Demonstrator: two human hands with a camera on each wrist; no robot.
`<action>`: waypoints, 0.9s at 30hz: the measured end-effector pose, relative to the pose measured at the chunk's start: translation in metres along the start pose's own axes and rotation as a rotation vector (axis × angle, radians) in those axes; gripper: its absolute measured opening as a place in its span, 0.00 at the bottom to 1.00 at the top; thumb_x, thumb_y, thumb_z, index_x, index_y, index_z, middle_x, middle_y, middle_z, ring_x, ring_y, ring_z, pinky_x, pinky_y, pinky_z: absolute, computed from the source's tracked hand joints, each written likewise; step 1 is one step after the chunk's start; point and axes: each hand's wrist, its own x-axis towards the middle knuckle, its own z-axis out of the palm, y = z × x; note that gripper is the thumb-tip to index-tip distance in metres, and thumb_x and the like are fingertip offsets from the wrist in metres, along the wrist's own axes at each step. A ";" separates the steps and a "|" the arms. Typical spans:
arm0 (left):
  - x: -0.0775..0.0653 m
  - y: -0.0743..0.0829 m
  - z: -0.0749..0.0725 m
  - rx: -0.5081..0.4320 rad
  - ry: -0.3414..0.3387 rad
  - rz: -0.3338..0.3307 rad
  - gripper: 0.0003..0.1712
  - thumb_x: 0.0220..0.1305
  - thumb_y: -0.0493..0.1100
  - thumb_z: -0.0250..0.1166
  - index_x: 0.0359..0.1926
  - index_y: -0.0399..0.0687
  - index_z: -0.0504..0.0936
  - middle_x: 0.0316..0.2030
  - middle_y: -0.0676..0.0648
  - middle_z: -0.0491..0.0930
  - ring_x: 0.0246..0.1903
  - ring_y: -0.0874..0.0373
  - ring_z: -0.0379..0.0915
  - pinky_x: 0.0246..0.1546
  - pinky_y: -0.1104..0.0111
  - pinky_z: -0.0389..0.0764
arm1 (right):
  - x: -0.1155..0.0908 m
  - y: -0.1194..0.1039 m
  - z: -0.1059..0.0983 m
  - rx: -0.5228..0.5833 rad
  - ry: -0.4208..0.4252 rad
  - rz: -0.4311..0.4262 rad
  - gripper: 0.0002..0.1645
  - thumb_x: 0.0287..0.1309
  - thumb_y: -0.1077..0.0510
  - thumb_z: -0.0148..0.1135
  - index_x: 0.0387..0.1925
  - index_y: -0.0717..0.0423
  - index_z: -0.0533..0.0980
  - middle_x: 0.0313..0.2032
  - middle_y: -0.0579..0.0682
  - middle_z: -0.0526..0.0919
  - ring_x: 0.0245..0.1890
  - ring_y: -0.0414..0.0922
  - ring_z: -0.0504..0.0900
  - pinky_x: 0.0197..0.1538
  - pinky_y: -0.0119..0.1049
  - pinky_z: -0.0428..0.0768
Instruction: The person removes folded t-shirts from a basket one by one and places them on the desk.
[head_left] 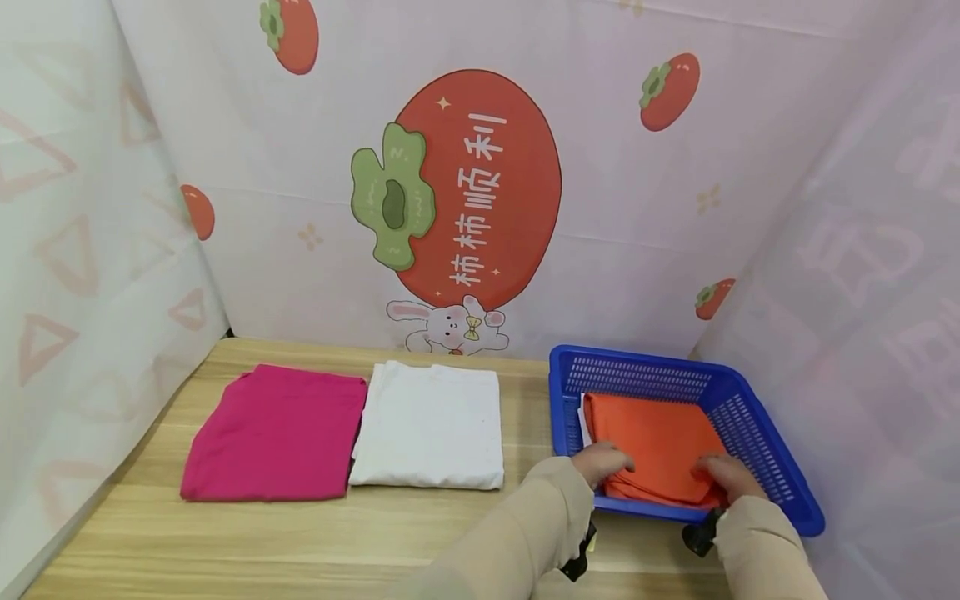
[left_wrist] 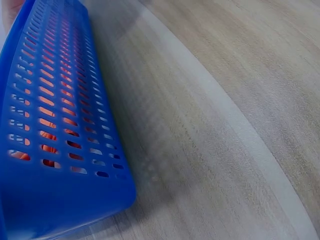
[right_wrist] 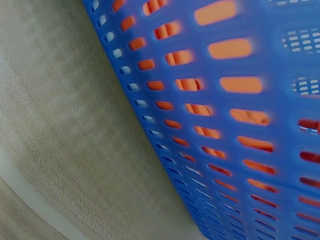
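Observation:
A folded orange cloth [head_left: 660, 442] lies inside the blue plastic basket [head_left: 633, 363], over a white layer that shows at its left edge. My left hand [head_left: 602, 462] reaches across the basket's near left rim, its fingertips at the cloth's left side. On the opposite side, my right hand [head_left: 731, 477] reaches over the near rim with fingertips at the cloth's right edge. I cannot tell whether the fingers curl under the cloth. Both wrist views show mainly the basket's slotted wall [left_wrist: 65, 100], with orange cloth [right_wrist: 240, 85] visible through the slots.
To the left on the wooden table [head_left: 292, 542] lie a folded magenta cloth [head_left: 277, 433] and a folded white cloth [head_left: 431, 425], side by side. A printed curtain [head_left: 600, 208] hangs behind the table, and fabric walls stand at both sides, the right one close to the basket.

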 end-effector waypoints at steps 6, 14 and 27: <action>0.005 -0.003 0.003 0.091 0.046 0.106 0.26 0.44 0.37 0.60 0.50 0.41 0.74 0.47 0.47 0.72 0.49 0.55 0.64 0.46 0.68 0.66 | 0.000 -0.002 0.004 -0.143 0.171 -0.111 0.26 0.47 0.60 0.49 0.44 0.79 0.62 0.42 0.73 0.64 0.37 0.57 0.67 0.30 0.33 0.69; 0.010 -0.005 0.002 -0.048 -0.030 0.089 0.26 0.47 0.34 0.59 0.52 0.40 0.72 0.49 0.45 0.70 0.47 0.55 0.64 0.46 0.63 0.66 | -0.002 -0.003 0.007 0.002 0.188 -0.076 0.29 0.49 0.59 0.52 0.49 0.76 0.60 0.47 0.73 0.61 0.36 0.57 0.69 0.29 0.33 0.72; 0.011 -0.005 -0.001 -0.065 0.044 0.160 0.30 0.45 0.28 0.53 0.53 0.49 0.73 0.50 0.52 0.70 0.27 0.59 0.60 0.17 0.73 0.56 | -0.005 -0.004 -0.009 -0.009 0.136 -0.093 0.27 0.54 0.60 0.49 0.54 0.72 0.61 0.51 0.71 0.58 0.37 0.54 0.68 0.29 0.32 0.71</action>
